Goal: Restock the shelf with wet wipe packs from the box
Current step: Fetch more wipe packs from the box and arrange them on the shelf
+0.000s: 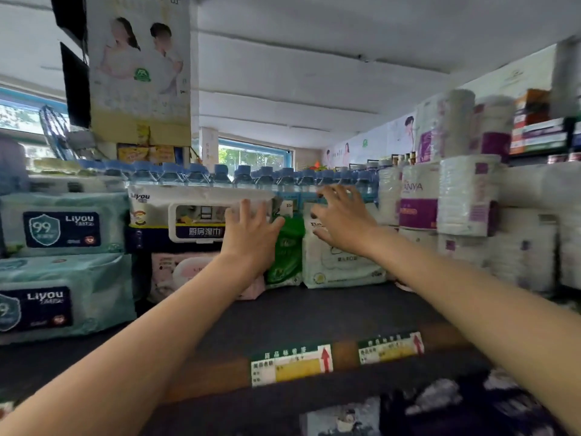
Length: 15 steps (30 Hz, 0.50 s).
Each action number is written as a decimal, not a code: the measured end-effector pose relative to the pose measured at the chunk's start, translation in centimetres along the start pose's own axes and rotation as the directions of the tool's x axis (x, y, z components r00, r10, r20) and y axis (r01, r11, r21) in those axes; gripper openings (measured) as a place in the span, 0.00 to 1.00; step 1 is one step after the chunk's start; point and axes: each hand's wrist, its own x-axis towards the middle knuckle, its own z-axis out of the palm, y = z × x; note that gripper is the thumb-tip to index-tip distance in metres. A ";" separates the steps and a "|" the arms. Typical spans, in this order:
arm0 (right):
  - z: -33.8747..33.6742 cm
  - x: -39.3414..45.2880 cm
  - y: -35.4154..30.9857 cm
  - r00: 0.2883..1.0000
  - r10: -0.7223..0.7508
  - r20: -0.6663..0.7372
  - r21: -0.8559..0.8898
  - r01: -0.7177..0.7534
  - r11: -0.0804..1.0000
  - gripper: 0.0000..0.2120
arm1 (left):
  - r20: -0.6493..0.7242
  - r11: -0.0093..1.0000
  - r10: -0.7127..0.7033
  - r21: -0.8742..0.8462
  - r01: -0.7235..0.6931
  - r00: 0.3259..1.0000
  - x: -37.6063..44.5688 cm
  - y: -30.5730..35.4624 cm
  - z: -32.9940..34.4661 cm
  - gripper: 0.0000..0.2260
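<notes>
Reaching to the shelf's (314, 313) back edge, the left hand (251, 229) lies flat, fingers straight, against the green wet wipe pack (287, 256); the right hand (341, 217) spreads wide over the white wet wipe pack (339, 262), probably squaring the row. No box shows.

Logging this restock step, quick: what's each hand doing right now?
Left hand: open, fingers straight against the green pack.
Right hand: open, fingers spread over the white pack, gripping nothing.

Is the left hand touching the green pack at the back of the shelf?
Cannot tell. In the head view the left hand, fingers spread, overlaps the green pack left edge, but this single angle shows neither contact nor a gap.
</notes>
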 end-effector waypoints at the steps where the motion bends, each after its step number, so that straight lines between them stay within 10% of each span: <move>1: -0.9 -1.3 0.0 1.000 0.013 0.022 -0.014 -0.012 1.000 0.16 | -0.044 0.998 0.038 -0.046 -0.040 0.998 -0.7 0.6 -0.8 0.23; 9: -9.4 -19.0 1.1 0.872 0.366 0.325 -0.212 -0.310 0.927 0.17 | -0.283 0.807 0.420 -0.320 -0.497 0.862 -9.3 11.7 -7.2 0.19; 15: -16.4 -43.4 0.9 0.413 0.583 0.700 -0.220 -0.651 0.726 0.17 | -0.293 0.376 0.807 -0.414 -0.829 0.512 -21.4 25.6 -11.4 0.21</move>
